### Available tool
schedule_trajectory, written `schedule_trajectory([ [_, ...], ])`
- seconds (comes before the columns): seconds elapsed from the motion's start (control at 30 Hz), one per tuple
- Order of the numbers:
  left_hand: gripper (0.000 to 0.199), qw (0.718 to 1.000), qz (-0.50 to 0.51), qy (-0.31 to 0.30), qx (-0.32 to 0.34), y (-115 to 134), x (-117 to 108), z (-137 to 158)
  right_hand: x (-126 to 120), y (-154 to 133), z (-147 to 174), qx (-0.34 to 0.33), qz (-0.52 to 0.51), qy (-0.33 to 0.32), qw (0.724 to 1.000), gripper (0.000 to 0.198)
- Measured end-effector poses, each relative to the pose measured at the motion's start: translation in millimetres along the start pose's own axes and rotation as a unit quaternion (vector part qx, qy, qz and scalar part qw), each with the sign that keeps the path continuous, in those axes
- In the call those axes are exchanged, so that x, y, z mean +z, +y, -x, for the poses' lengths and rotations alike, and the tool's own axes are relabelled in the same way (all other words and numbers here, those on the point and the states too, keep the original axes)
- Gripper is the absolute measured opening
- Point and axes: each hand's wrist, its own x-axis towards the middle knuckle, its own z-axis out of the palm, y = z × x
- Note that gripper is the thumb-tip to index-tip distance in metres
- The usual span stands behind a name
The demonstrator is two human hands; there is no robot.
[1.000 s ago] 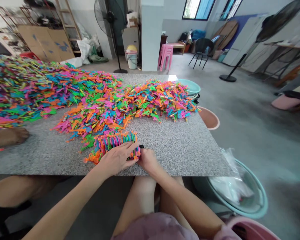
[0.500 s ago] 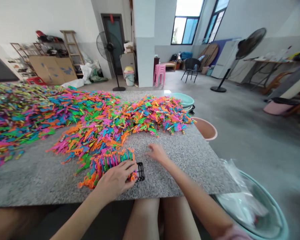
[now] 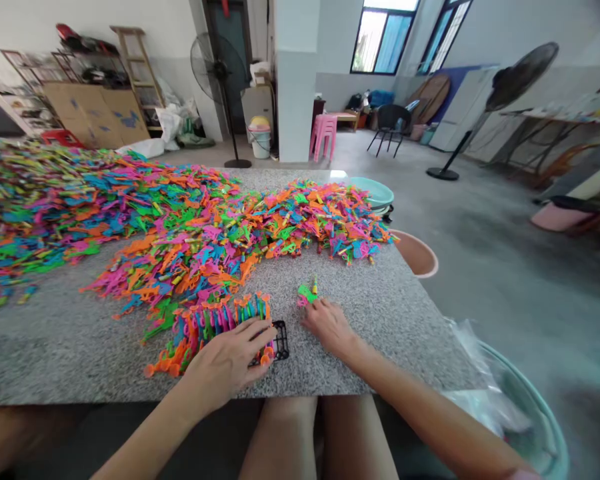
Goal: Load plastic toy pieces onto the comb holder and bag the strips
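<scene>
My left hand [image 3: 237, 353] lies over a packed row of small coloured plastic toys [image 3: 215, 323], its fingers bent around the row's right end. Orange round ends stick out along both sides of this row. A black plastic rack [image 3: 281, 340] shows under and beyond that end, with its right part bare. To the right, my right hand [image 3: 330, 325] is closed at the fingertips on small plastic toys [image 3: 307, 293], green and pink, close above the tabletop. A piece with a yellow tip [image 3: 315, 285] stands up beside them. The fingertips themselves are partly hidden.
A long heap of mixed coloured toys [image 3: 300, 220] spreads across the speckled stone table [image 3: 370, 320] and far to the left. Basins stand past the right edge: pale green [image 3: 375, 192], pinkish [image 3: 415, 253], and one with clear plastic bags [image 3: 510, 407]. Two fans stand behind.
My right hand, with nothing visible in it before, now has green and pink toys at its fingertips, slightly lower and nearer. The left hand stays on the row. The view has tilted down slightly.
</scene>
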Motion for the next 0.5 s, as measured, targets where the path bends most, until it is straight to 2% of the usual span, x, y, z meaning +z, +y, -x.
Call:
schedule_trajectory([
  [0.07,0.034,1.000,0.003,0.003,-0.006,0.5,-1.2,-0.1,-9.9,8.8,-5.7,-0.034,0.025,-0.008,0.999,0.024],
  [0.17,0.035,1.000,0.000,-0.006,-0.004,0.1,-1.6,-0.1,-17.2,32.5,-31.8,-0.090,0.074,-0.032,0.993,0.034],
  [0.27,0.037,1.000,-0.009,-0.013,-0.003,-1.6,0.1,0.4,-11.8,49.1,-54.0,-0.165,0.079,-0.047,0.982,0.035],
  [0.33,0.037,1.000,-0.013,-0.011,-0.007,-2.8,1.8,1.1,-4.9,54.4,-58.6,-0.184,0.052,-0.043,0.981,0.030],
  [0.43,0.037,1.000,-0.011,-0.006,-0.005,-4.0,3.8,1.9,5.8,56.6,-49.5,-0.129,-0.076,-0.015,0.989,0.023],
  [0.5,0.037,1.000,-0.008,-0.001,-0.001,-4.3,4.3,2.0,14.3,52.0,-36.6,-0.053,-0.224,0.006,0.973,0.020],
])
